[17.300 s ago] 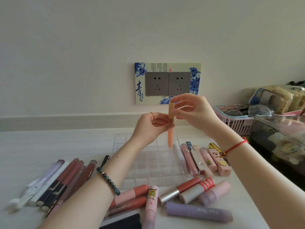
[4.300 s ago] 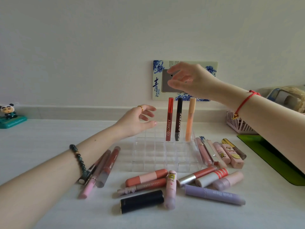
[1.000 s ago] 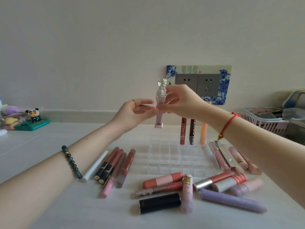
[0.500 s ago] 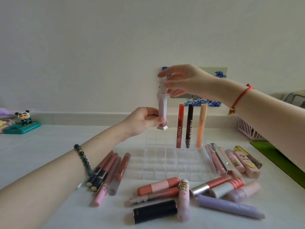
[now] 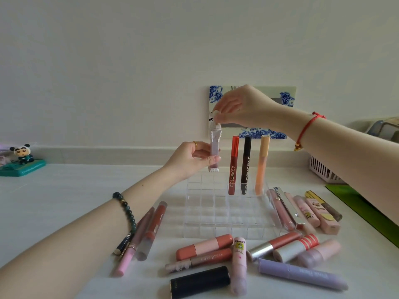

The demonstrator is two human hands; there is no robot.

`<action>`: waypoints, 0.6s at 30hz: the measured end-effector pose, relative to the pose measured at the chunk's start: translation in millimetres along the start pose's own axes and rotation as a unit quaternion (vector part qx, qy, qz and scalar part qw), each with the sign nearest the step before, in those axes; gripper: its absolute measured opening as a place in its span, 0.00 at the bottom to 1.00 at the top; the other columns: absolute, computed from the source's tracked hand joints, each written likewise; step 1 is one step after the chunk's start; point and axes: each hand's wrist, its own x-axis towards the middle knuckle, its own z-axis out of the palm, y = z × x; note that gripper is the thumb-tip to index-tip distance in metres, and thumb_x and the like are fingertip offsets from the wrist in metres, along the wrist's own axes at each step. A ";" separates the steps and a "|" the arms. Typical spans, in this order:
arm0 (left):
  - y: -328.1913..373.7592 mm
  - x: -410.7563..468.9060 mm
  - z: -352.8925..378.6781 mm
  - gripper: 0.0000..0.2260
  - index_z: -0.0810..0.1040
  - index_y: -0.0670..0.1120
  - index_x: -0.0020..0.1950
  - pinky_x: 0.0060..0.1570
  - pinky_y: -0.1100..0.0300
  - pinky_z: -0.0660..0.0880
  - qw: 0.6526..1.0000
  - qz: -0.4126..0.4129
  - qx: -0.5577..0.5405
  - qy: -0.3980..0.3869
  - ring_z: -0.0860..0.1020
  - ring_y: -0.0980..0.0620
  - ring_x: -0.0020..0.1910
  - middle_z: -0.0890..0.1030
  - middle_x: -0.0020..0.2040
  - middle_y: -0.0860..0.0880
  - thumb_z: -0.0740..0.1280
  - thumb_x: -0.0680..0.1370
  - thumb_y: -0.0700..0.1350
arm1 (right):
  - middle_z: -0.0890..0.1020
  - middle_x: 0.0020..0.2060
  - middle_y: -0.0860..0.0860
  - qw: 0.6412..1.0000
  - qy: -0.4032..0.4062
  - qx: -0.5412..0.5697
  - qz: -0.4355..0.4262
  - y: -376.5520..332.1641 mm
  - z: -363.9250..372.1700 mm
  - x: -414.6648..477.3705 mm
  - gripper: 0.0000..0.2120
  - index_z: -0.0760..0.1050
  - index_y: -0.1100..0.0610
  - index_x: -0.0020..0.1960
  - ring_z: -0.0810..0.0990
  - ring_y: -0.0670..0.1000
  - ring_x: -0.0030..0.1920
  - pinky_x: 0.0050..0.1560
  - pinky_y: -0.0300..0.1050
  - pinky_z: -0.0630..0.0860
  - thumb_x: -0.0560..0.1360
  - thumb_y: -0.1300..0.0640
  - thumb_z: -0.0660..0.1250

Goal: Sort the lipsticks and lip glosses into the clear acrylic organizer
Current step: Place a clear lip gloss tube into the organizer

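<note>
Lilac lip gloss (image 5: 215, 137) held upright at frame centre: left hand (image 5: 190, 160) grips its tube, right hand (image 5: 241, 106) pinches its top.

My white table (image 5: 64, 201) holds the clear organizer (image 5: 216, 233), with loose lipsticks (image 5: 204, 247) lying flat before it and on both sides (a black one (image 5: 200, 281) nearest me). A panda figurine (image 5: 21, 152) stands far left; a pink basket (image 5: 323, 171) and green mat (image 5: 367, 208) are on the right.
</note>
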 end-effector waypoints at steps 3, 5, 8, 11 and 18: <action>-5.3 1.3 5.5 0.10 0.82 0.45 0.49 0.44 0.79 0.70 1.000 0.000 0.013 0.005 0.80 0.55 0.49 0.84 0.47 0.52 0.71 0.71 0.47 | 0.84 0.40 0.45 1.000 -0.025 0.008 0.014 4.4 1.3 -4.2 0.07 0.81 0.55 0.46 0.82 0.40 0.42 0.50 0.34 0.76 0.69 0.54 0.71; -7.2 2.1 8.5 0.09 0.82 0.46 0.48 0.44 0.78 0.70 1.000 -0.002 0.019 0.009 0.80 0.55 0.48 0.83 0.46 0.53 0.72 0.70 0.46 | 0.84 0.41 0.46 0.999 -0.038 0.015 0.023 6.8 0.1 -7.2 0.07 0.81 0.55 0.46 0.82 0.41 0.43 0.52 0.35 0.76 0.69 0.55 0.71; -8.3 3.3 10.3 0.05 0.82 0.48 0.44 0.41 0.79 0.70 1.000 0.000 0.005 0.015 0.80 0.60 0.42 0.83 0.42 0.55 0.73 0.69 0.45 | 0.84 0.42 0.47 0.999 -0.037 0.029 0.025 8.8 0.6 -10.2 0.07 0.80 0.56 0.47 0.82 0.42 0.43 0.54 0.38 0.77 0.69 0.57 0.71; -7.9 4.7 12.4 0.04 0.82 0.49 0.41 0.41 0.79 0.70 1.000 0.007 -0.004 0.014 0.80 0.62 0.39 0.83 0.40 0.54 0.74 0.68 0.44 | 0.84 0.43 0.49 0.999 -0.031 0.033 0.023 9.3 2.0 -11.3 0.08 0.79 0.54 0.48 0.82 0.44 0.44 0.55 0.43 0.77 0.69 0.58 0.71; -11.9 2.9 15.5 0.06 0.82 0.48 0.43 0.49 0.71 0.72 1.000 0.003 0.017 0.002 0.81 0.58 0.43 0.84 0.43 0.52 0.74 0.68 0.46 | 0.83 0.45 0.49 0.998 -0.060 0.012 0.018 11.6 3.4 -14.1 0.11 0.79 0.49 0.50 0.82 0.45 0.46 0.58 0.46 0.76 0.69 0.59 0.70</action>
